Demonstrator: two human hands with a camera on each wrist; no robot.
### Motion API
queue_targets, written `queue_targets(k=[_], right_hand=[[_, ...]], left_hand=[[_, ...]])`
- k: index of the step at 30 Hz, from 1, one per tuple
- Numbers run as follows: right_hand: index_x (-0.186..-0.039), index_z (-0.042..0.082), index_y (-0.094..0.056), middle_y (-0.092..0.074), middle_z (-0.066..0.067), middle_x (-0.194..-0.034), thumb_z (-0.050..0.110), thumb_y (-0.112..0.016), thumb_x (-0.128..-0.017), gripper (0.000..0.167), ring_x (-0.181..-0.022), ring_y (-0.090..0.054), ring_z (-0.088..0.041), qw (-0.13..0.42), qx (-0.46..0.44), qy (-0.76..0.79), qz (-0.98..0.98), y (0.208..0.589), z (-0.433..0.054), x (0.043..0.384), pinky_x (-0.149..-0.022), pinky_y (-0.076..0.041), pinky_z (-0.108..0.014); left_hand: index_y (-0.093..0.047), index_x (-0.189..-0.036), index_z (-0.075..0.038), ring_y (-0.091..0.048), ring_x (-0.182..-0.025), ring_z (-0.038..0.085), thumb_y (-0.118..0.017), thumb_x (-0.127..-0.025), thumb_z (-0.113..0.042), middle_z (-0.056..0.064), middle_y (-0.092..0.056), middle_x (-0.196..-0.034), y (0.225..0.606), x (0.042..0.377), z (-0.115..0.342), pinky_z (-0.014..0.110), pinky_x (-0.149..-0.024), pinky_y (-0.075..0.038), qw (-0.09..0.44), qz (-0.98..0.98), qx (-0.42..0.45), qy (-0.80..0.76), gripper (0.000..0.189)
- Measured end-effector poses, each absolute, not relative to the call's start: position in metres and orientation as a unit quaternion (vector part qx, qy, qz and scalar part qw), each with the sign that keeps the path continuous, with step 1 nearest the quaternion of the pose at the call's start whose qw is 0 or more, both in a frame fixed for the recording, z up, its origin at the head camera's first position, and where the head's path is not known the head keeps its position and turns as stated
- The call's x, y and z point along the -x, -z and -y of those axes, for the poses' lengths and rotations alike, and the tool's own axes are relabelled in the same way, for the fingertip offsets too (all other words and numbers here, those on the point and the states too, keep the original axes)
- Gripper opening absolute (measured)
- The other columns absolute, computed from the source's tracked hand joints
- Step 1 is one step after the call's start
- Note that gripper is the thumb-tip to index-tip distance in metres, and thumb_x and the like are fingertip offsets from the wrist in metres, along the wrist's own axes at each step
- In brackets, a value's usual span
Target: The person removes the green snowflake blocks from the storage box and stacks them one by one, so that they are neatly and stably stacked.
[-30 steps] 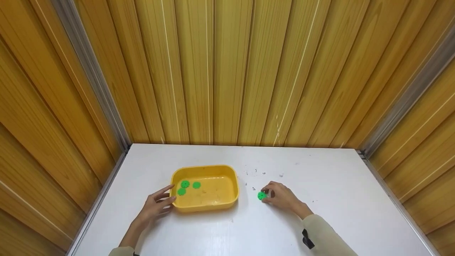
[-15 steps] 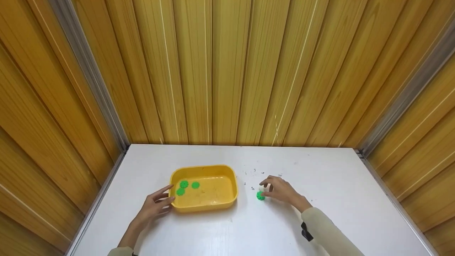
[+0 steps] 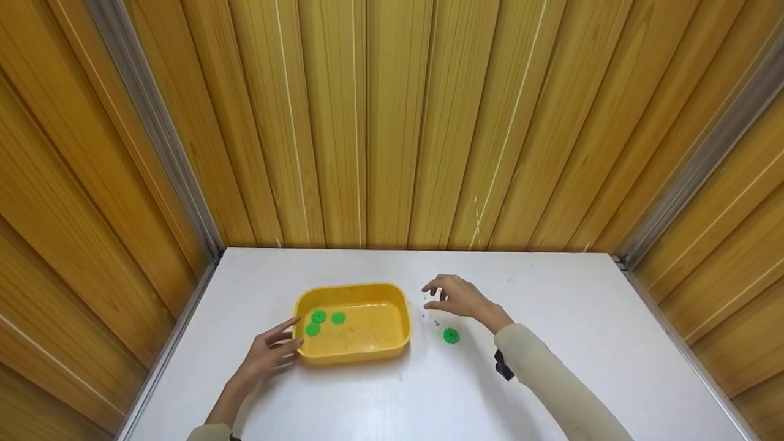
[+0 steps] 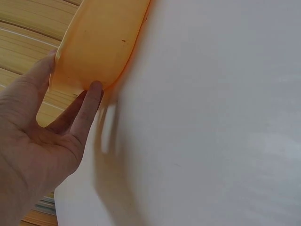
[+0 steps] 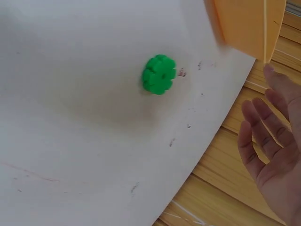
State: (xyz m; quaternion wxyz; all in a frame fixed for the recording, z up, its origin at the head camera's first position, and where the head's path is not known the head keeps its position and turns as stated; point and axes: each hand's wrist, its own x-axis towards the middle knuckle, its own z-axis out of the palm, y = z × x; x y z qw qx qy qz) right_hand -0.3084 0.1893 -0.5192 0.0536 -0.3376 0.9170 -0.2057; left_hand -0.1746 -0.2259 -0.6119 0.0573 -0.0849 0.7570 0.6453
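A yellow plastic tray (image 3: 352,354) stands on the white table. My left hand (image 3: 264,358) is at its left end, fingers fairly straight. In the left wrist view the fingertips (image 4: 95,86) touch the tray's outer wall. Inside the tray, toward its left, lie three green notched discs, one of them the right disc (image 3: 338,318). Another green piece (image 5: 159,74), flower-shaped and thick like stacked discs, rests on the table right of the tray. My right hand (image 3: 459,297) hovers beyond that piece, near the tray's right end, its fingers loosely bent and holding nothing.
Small dark specks and scuffs (image 5: 171,141) mark the table (image 3: 380,404) right of the tray. Wood-patterned panels (image 3: 392,122) rise behind the table and on both sides, with grey metal posts at the corners.
My right hand has let go of the green piece and moved up and left toward the tray's far right corner. The piece stays on the table. My left hand keeps its place.
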Motion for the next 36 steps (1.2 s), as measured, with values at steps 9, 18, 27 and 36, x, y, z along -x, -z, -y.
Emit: queue_targets(k=[9, 18, 27, 36], right_hand=[[-0.124, 0.005, -0.072, -0.072, -0.014, -0.112, 0.024, -0.075, -0.094, 0.035, -0.092, -0.070, -0.025, 0.076, 0.371, 0.191, -0.906, 0.493, -0.138, 0.321, -0.080, -0.064, -0.036], [-0.124, 0.002, -0.071, -0.074, -0.015, -0.112, 0.024, -0.074, -0.096, 0.036, -0.097, -0.068, -0.028, 0.116, 0.381, 0.150, -0.905, 0.501, -0.093, 0.330, -0.086, -0.062, -0.041], [-0.125, 0.006, -0.072, -0.076, -0.010, -0.110, 0.027, -0.074, -0.095, 0.036, -0.103, -0.068, -0.023, 0.150, 0.363, 0.145, -0.908, 0.525, -0.047, 0.324, -0.093, -0.060, -0.038], [-0.126, 0.012, -0.072, -0.074, -0.002, -0.112, 0.026, -0.072, -0.097, 0.032, -0.107, -0.063, -0.016, 0.171, 0.341, 0.103, -0.919, 0.555, -0.013, 0.302, -0.098, -0.056, -0.030]], left_hand=[[-0.050, -0.152, -0.016, -0.067, -0.111, 0.025, -0.074, -0.095, -0.024, 0.027, -0.053, -0.140, 0.613, 0.174, 0.225, 0.038, -0.095, -0.063, 0.061, -0.762, 0.081, -0.640, 0.062], [-0.054, -0.149, -0.016, -0.068, -0.107, 0.024, -0.078, -0.092, -0.025, 0.025, -0.056, -0.137, 0.611, 0.175, 0.224, 0.038, -0.092, -0.064, 0.051, -0.767, 0.082, -0.635, 0.062], [-0.054, -0.149, -0.016, -0.069, -0.106, 0.023, -0.077, -0.092, -0.022, 0.025, -0.057, -0.135, 0.615, 0.168, 0.219, 0.039, -0.091, -0.065, 0.062, -0.760, 0.103, -0.639, 0.063], [-0.052, -0.150, -0.014, -0.069, -0.106, 0.023, -0.078, -0.091, -0.026, 0.027, -0.056, -0.136, 0.620, 0.165, 0.213, 0.039, -0.090, -0.065, 0.070, -0.751, 0.117, -0.646, 0.066]])
